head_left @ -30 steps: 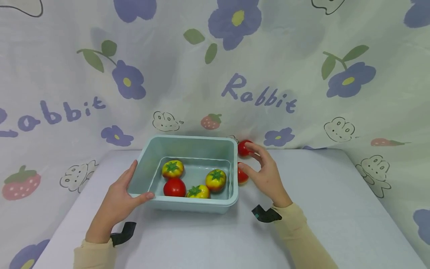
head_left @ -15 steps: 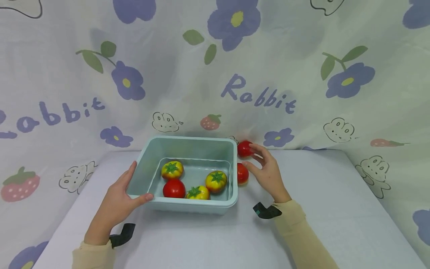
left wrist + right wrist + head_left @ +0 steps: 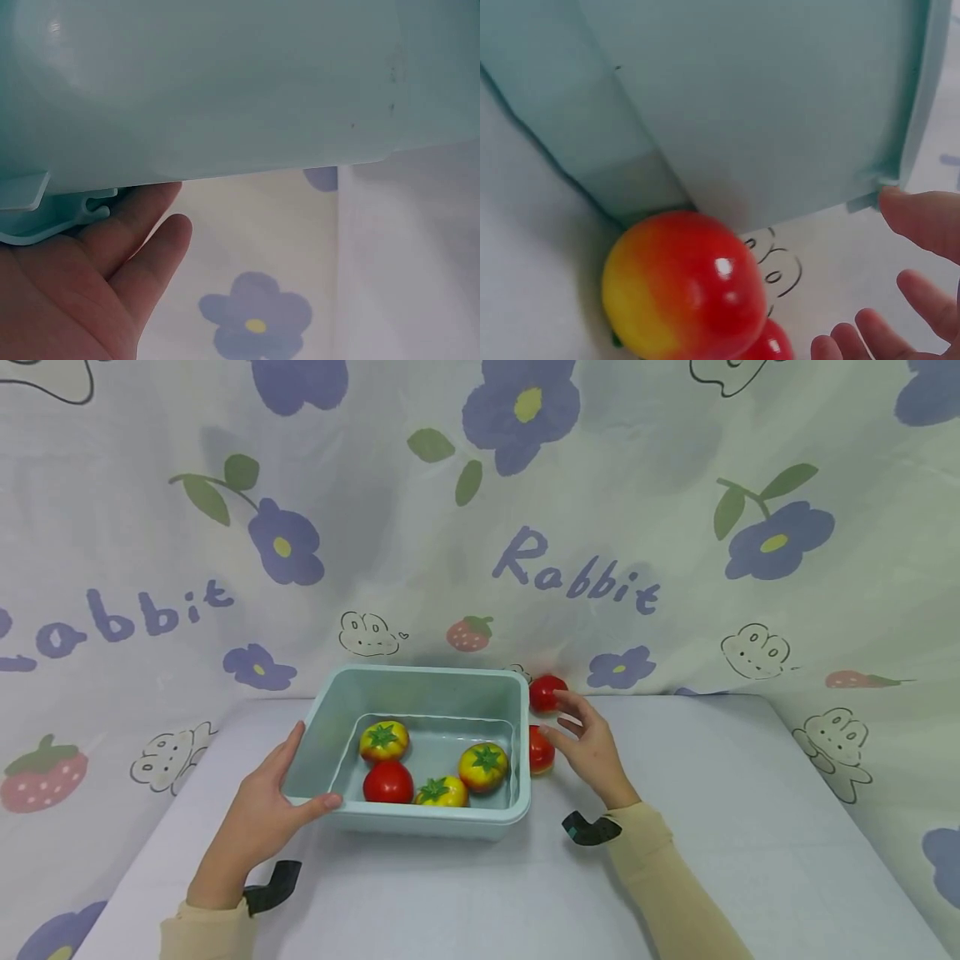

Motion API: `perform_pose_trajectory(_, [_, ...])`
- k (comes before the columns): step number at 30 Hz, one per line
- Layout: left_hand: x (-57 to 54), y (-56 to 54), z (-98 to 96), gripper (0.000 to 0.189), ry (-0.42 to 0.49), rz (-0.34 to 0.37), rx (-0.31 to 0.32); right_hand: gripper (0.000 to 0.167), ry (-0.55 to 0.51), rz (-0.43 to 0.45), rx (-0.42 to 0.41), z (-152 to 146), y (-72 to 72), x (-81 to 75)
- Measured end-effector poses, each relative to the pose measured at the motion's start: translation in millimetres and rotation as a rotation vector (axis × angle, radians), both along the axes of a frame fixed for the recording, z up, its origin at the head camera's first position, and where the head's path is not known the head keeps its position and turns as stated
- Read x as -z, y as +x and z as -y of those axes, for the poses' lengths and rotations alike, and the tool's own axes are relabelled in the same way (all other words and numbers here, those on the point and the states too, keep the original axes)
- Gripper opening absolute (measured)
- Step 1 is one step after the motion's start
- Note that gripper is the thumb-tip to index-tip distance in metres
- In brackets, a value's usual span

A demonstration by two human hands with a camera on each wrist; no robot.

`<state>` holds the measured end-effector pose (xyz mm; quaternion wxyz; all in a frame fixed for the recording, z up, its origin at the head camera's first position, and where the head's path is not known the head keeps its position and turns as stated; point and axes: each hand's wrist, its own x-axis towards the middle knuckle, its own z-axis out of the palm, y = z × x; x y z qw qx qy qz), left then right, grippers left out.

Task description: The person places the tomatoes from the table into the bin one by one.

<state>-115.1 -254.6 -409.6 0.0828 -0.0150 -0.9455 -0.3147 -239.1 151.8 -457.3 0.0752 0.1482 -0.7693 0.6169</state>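
In the head view a pale blue-green plastic bin (image 3: 420,818) sits on the table. Inside are three yellow tomatoes with green leafy tops, one of them (image 3: 483,767) by the right wall, and a red tomato (image 3: 387,782). My left hand (image 3: 262,818) grips the bin's left front corner, thumb over the rim; its fingers reach under the edge in the left wrist view. Two more red tomatoes lie outside the right wall: a near one (image 3: 682,289), yellow on one side, and a far one (image 3: 547,693). My right hand (image 3: 592,747) hovers beside them, fingers loosely bent, holding nothing.
A white cloth covers the table (image 3: 720,810). Behind it hangs a curtain (image 3: 420,543) printed with flowers and rabbits, close behind the bin and the far tomato. The bin's front wall partly hides one yellow tomato.
My right hand has drawn slightly back, uncovering more of the two outside tomatoes. The bin, its contents and my left hand keep their places.
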Motion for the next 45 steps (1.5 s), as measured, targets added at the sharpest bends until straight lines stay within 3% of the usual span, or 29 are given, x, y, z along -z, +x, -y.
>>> perform_pose_trajectory(13, [2.5,-1.4,1.6,0.113,-0.005,0.012,-0.004,0.07,0.044,0.131,-0.054,0,-6.7,17.3])
perform_pose_trajectory(29, [3.1,0.4,0.5,0.114,-0.014,0.027,-0.006,0.076,0.106,0.261,-0.047,7,-6.6,31.1])
perform_pose_trajectory(38, [2.6,0.0,0.7,0.114,-0.011,0.014,-0.002,0.081,0.129,0.321,-0.083,9,-5.9,28.9])
perform_pose_trajectory(45, [2.6,-0.9,1.2,0.113,-0.008,0.006,-0.001,0.077,0.175,0.32,-0.086,9,-8.1,29.8])
